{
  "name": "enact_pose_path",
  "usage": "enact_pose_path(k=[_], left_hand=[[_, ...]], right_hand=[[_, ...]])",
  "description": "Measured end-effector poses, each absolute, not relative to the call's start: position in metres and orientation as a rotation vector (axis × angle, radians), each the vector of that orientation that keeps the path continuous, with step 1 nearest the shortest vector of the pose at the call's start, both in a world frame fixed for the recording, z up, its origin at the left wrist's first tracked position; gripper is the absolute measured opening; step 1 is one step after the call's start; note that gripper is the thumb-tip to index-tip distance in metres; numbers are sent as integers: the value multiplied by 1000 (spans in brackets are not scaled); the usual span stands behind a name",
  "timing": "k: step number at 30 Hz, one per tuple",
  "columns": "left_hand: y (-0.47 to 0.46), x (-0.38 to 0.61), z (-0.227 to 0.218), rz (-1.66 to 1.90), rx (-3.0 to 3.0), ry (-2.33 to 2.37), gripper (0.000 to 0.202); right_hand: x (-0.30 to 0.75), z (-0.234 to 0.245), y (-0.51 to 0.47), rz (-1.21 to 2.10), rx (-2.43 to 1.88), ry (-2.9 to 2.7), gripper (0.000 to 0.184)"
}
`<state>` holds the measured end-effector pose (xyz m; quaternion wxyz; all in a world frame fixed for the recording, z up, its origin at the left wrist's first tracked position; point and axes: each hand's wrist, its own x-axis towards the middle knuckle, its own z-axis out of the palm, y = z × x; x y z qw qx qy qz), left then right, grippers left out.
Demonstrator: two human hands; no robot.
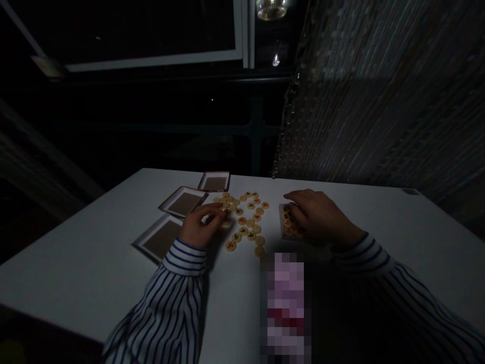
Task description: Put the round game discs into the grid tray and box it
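Note:
Loose xiangqi pieces (250, 222), pale round discs with red or black characters or plain backs, lie spread over the middle of the white table (231, 298). At their left side is my left hand (202, 225), thumb and fingers pinched together on what looks like a blurred piece. Further right stands a small shallow box (281, 222) with several pieces (288, 225) packed inside. My right hand (318, 215) rests over this box, its fingers apart and partly reaching in. The hand covers the box's right part.
Three shallow trays or lids stand on the left: a near one (161, 237), a middle one (185, 200) and a far one (214, 182). A bead-string curtain (364, 101) hangs behind the table's right side. The room is dark, and a blurred-out patch covers the lower middle.

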<state>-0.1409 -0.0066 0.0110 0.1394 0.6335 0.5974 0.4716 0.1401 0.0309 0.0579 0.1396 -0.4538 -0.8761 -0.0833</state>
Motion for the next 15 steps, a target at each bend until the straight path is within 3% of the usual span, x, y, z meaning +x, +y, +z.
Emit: enact_pose_path(k=[8, 15], left_hand=[[-7, -169, 0, 1310, 1859, 1916, 27], [-11, -181, -5, 977, 2176, 1984, 25]], right_hand=[[107, 69, 27, -239, -1242, -2616, 36], [65, 72, 23, -229, -1114, -2716, 31]])
